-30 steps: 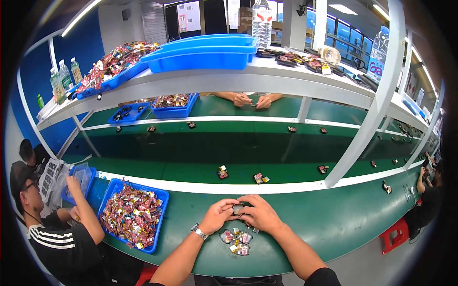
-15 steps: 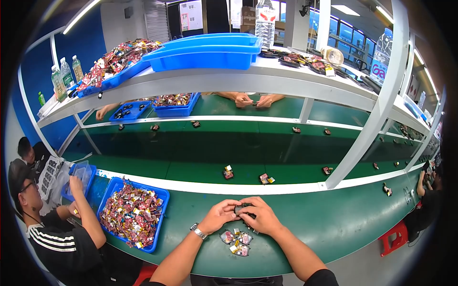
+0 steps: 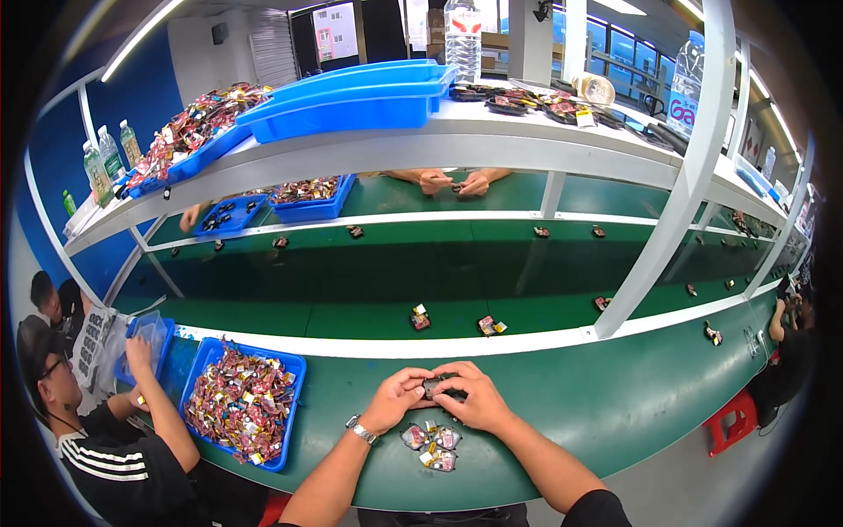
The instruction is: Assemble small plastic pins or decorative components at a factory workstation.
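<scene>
Right now the left hand (image 3: 397, 400) and the right hand (image 3: 474, 397) meet over the green bench (image 3: 615, 404), and both grips are clenched on one small dark part (image 3: 433, 386) pinched between the fingertips. That part sits just above the bench surface, at the centre of the near edge. Directly at 6 o'clock from the hands, a small cluster of packets (image 3: 432, 444) with red and yellow on them lies on the bench, just beside the wrists. A wristwatch (image 3: 360, 430) sits on the left wrist.

At 9 o'clock from the hands, a blue tray (image 3: 295, 367) heaped with similar small parts rests on the bench. Further toward 9 o'clock, a person in a black shirt with white stripes (image 3: 114, 457) sits holding a clear bag (image 3: 151, 332).

At 12 o'clock, beyond a white rail, two loose parts (image 3: 421, 318) (image 3: 488, 327) lie on the darker conveyor belt (image 3: 351, 290). Far off at 12 o'clock, another person's hands (image 3: 452, 182) rest on the opposite side, below a white shelf (image 3: 527, 145) carrying stacked blue bins (image 3: 351, 98).
</scene>
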A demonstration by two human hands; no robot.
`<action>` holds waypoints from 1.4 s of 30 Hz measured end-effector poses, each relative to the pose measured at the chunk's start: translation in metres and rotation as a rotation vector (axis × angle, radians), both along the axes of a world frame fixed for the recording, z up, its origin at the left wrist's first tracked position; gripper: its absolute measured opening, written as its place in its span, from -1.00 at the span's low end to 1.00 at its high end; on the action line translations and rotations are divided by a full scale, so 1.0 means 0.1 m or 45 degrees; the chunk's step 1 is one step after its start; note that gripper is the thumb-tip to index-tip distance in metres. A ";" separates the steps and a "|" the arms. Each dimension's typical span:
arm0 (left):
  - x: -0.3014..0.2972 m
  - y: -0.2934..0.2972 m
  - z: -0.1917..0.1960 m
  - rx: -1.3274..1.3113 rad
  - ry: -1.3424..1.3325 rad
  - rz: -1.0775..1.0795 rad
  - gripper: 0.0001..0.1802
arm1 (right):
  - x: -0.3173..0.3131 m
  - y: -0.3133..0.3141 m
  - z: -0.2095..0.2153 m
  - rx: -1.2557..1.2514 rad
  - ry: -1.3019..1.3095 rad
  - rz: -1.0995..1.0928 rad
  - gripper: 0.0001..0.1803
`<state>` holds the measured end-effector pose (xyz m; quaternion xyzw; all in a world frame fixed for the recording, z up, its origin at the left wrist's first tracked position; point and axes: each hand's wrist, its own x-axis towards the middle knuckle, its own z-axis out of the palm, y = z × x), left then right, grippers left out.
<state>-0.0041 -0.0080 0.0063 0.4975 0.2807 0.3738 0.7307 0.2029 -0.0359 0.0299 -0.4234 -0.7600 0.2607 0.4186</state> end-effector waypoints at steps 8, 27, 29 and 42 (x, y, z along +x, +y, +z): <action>-0.01 0.03 -0.05 -0.028 0.009 0.023 -0.67 | -0.16 0.00 -0.11 0.124 0.024 -0.143 -0.84; 0.00 0.01 -0.08 0.007 -0.004 0.030 -0.68 | -0.19 -0.04 -0.16 0.116 0.073 -0.153 -0.77; -0.01 0.02 -0.09 0.008 0.012 0.037 -0.69 | -0.23 -0.04 -0.14 0.168 0.048 -0.149 -0.75; -0.01 0.01 -0.05 -0.055 -0.059 0.088 -0.70 | -0.21 -0.04 -0.05 0.253 0.003 -0.173 -0.74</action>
